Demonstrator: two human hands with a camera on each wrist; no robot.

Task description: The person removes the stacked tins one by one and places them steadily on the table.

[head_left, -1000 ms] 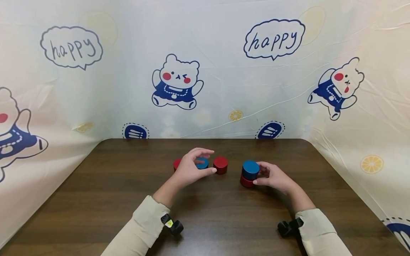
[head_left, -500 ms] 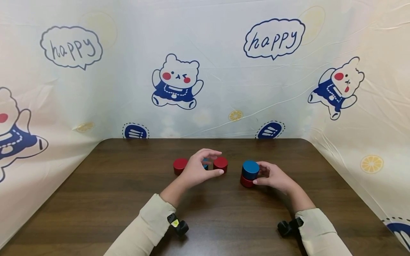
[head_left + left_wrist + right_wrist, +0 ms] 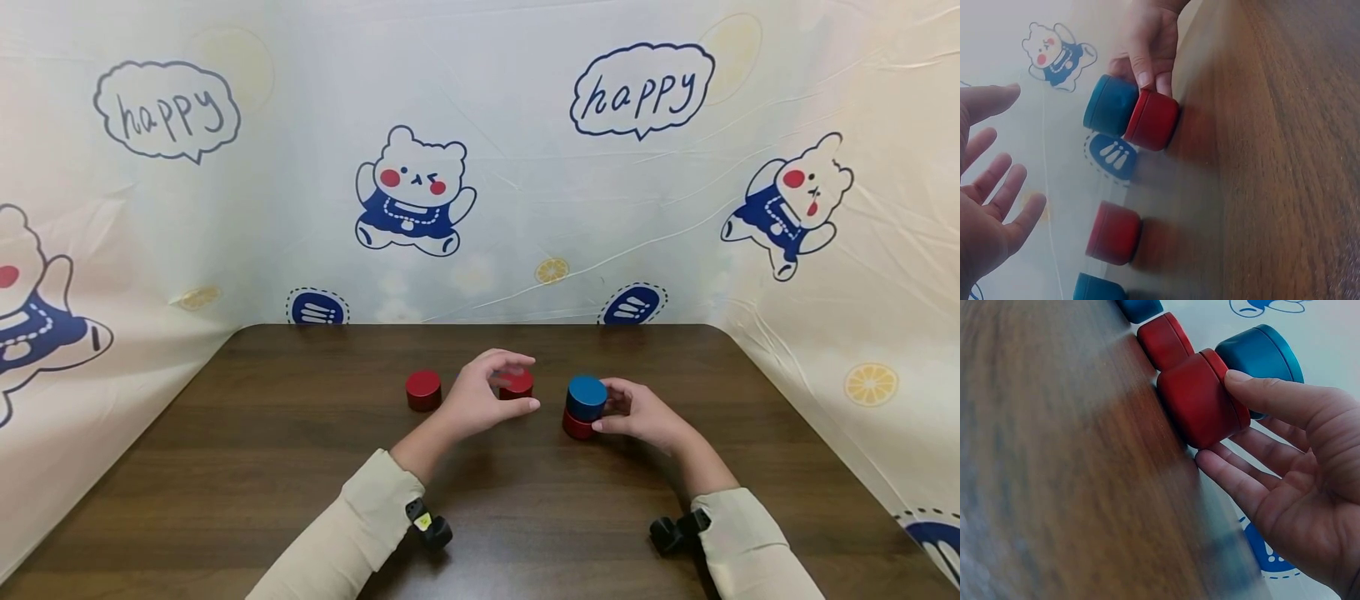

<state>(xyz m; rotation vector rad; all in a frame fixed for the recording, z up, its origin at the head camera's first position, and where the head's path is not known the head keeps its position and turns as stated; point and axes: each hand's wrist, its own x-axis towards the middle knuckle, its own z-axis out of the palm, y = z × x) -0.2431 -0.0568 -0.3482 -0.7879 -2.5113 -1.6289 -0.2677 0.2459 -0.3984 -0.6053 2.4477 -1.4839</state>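
Observation:
A blue round tin (image 3: 587, 397) stands on a red round tin (image 3: 578, 426), right of the table's middle. My right hand (image 3: 643, 417) holds the lower red tin from the right, its thumb at the lid's edge in the right wrist view. My left hand (image 3: 483, 396) is in the air with spread, bent fingers and nothing between them. Behind its fingers a second red tin (image 3: 1115, 232) is partly covered in the head view. Another blue tin (image 3: 1099, 289) is almost wholly hidden there by my left hand. A third red tin (image 3: 423, 391) stands to the left.
The brown wooden table (image 3: 285, 467) has its far edge against a printed cloth backdrop (image 3: 517, 192). Cloth also hangs at both sides. A dark camera (image 3: 431, 525) is strapped at the left cuff and another camera (image 3: 675, 533) at the right.
My left hand has moved to the right, off the leftmost red tin and across the blue one to the front of the middle red one. The right hand and the stacked tins stay put.

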